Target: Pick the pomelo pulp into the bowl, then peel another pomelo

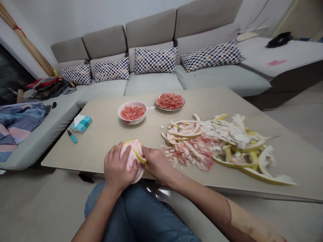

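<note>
Just over the near edge of the table, above my knees, is a partly peeled pomelo (132,158) with pale pinkish pith and some yellow rind left on it. My left hand (118,164) is wrapped round its left side, fingers spread over the pith. A strip of yellow rind (138,156) crosses the fruit's upper right. My right hand (155,163) pinches the end of that strip between thumb and fingers; its inner fingers are partly hidden. To the right lies a heap of pomelo peel (234,139), with white pith and pink membrane scraps.
A bowl (132,122) and a plate (170,109), both with pink pomelo pulp, stand toward the table's far side. A tissue pack (82,124) and a teal utility knife (72,137) lie at the left. A sofa (153,82) with checked cushions runs behind the table (101,117).
</note>
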The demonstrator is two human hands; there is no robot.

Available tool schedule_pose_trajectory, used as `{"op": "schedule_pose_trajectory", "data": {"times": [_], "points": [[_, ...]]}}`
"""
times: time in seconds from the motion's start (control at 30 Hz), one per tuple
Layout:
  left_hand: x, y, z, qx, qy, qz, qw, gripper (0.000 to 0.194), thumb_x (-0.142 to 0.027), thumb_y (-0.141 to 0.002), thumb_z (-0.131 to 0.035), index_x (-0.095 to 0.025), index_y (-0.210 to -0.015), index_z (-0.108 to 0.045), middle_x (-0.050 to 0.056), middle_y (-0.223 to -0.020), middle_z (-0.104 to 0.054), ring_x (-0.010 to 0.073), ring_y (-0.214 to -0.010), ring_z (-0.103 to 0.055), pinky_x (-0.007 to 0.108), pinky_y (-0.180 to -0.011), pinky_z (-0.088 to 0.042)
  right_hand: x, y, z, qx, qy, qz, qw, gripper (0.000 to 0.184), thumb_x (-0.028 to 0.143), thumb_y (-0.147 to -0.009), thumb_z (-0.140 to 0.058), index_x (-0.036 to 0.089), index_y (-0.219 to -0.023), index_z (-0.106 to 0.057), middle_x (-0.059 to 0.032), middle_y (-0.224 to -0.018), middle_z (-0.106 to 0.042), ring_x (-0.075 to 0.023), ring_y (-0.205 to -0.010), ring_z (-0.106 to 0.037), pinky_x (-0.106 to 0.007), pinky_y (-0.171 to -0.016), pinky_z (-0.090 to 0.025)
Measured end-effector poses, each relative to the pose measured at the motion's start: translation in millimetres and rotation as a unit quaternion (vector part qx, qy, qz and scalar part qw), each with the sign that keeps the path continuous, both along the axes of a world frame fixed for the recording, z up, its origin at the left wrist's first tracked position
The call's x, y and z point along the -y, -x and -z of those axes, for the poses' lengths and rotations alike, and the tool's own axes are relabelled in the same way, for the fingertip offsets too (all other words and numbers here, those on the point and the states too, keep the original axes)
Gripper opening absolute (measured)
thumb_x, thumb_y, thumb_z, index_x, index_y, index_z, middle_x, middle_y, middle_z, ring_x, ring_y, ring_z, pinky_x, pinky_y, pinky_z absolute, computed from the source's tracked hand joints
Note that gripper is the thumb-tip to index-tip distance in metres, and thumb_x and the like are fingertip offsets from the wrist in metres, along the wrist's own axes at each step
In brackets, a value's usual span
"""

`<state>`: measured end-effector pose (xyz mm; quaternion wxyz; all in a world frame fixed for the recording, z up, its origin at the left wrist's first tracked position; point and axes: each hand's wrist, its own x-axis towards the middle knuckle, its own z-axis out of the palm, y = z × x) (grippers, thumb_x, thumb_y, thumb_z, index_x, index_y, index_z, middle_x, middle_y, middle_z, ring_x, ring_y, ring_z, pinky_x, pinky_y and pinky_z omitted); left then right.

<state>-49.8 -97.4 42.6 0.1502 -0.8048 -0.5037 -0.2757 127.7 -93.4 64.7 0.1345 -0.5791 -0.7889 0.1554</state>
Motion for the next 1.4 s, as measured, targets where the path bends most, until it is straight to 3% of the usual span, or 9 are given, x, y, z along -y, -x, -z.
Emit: {"op": "schedule_pose_trajectory", "data": {"times": [0.27, 0.4, 0.5, 0.63, 0.8, 0.93, 1.13, 1.4], "points": [[0, -8, -1.6, -0.027, -0.013, -0.003, 1.0, 0.046, -0.039, -0.083, -0.059, -0.019, -0.124, -0.065, 0.015, -0.133, -0.06, 0.0354, -0.117, -0.055, 0.05, -0.098, -0.045, -14, -15, 12.0, -0.07, -0.023, 0.066, 0.995, 0.017, 0.019, -0.082, -0.061, 0.014, -0.095, -0.071, -0.012, -0.093, -0.076, -0.0227, -0.084, -0.07, -0.025, -0.067, -0.042], [7, -6, 1.9, -0.038, -0.02, 0.0, 0.999, 0.047, -0.038, -0.082, -0.06, -0.02, -0.126, -0.065, 0.015, -0.136, -0.058, 0.0368, -0.118, -0.054, 0.05, -0.098, -0.044, -13, -30, 14.7, -0.162, -0.021, 0.005, 0.986, 0.025, 0.012, -0.081, -0.06, 0.016, -0.103, -0.071, -0.0096, -0.098, -0.076, -0.0202, -0.085, -0.07, -0.024, -0.07, -0.045], [11, -4, 4.1, -0.038, -0.031, -0.008, 0.999, 0.048, -0.038, -0.083, -0.06, -0.02, -0.127, -0.064, 0.016, -0.136, -0.057, 0.0374, -0.119, -0.053, 0.051, -0.099, -0.043, -6, -34, 13.3, -0.202, -0.042, -0.048, 0.977, 0.033, 0.017, -0.086, -0.057, 0.017, -0.117, -0.068, -0.0108, -0.106, -0.074, -0.0214, -0.091, -0.069, -0.028, -0.078, -0.048], [13, -3, 4.1, -0.037, -0.03, -0.005, 0.999, 0.048, -0.038, -0.082, -0.06, -0.02, -0.127, -0.064, 0.016, -0.136, -0.058, 0.0372, -0.119, -0.053, 0.051, -0.099, -0.043, 1, -35, 10.2, -0.2, -0.05, -0.063, 0.976, 0.043, 0.026, -0.091, -0.055, 0.018, -0.133, -0.057, -0.0129, -0.115, -0.071, -0.0243, -0.1, -0.067, -0.033, -0.084, -0.049], [13, 0, 5.1, -0.028, -0.042, -0.002, 0.999, 0.049, -0.037, -0.081, -0.061, -0.02, -0.127, -0.063, 0.016, -0.137, -0.057, 0.0376, -0.12, -0.053, 0.051, -0.099, -0.043, 3, -33, 8.2, -0.149, -0.045, -0.062, 0.986, 0.048, 0.03, -0.094, -0.052, 0.017, -0.139, -0.05, -0.0135, -0.116, -0.07, -0.0245, -0.099, -0.067, -0.032, -0.082, -0.049], [16, 0, 8.5, -0.023, -0.051, 0.005, 0.998, 0.051, -0.037, -0.08, -0.062, -0.02, -0.128, -0.062, 0.016, -0.138, -0.056, 0.0379, -0.121, -0.052, 0.051, -0.1, -0.043, 1, -27, 13.5, -0.078, -0.08, -0.044, 0.993, 0.044, 0.032, -0.095, -0.05, 0.016, -0.136, -0.053, -0.0135, -0.107, -0.072, -0.0249, -0.092, -0.069, -0.03, -0.074, -0.047], [18, -4, 10.4, -0.009, -0.022, -0.008, 1.0, 0.056, -0.039, -0.075, -0.066, -0.023, -0.129, -0.062, 0.015, -0.141, -0.054, 0.0388, -0.125, -0.049, 0.052, -0.103, -0.04, -11, -20, 19.5, -0.001, -0.107, -0.055, 0.993, 0.032, 0.021, -0.092, -0.05, 0.013, -0.12, -0.062, -0.013, -0.095, -0.075, -0.0223, -0.08, -0.069, -0.026, -0.063, -0.041], [16, -3, 7.2, -0.012, -0.021, -0.013, 1.0, 0.056, -0.037, -0.077, -0.065, -0.021, -0.13, -0.059, 0.017, -0.139, -0.054, 0.0376, -0.123, -0.05, 0.052, -0.102, -0.041, -15, -15, 25.9, -0.05, -0.135, -0.039, 0.989, 0.019, 0.017, -0.089, -0.053, 0.013, -0.098, -0.069, -0.011, -0.084, -0.075, -0.0198, -0.072, -0.068, -0.025, -0.061, -0.039]]}}
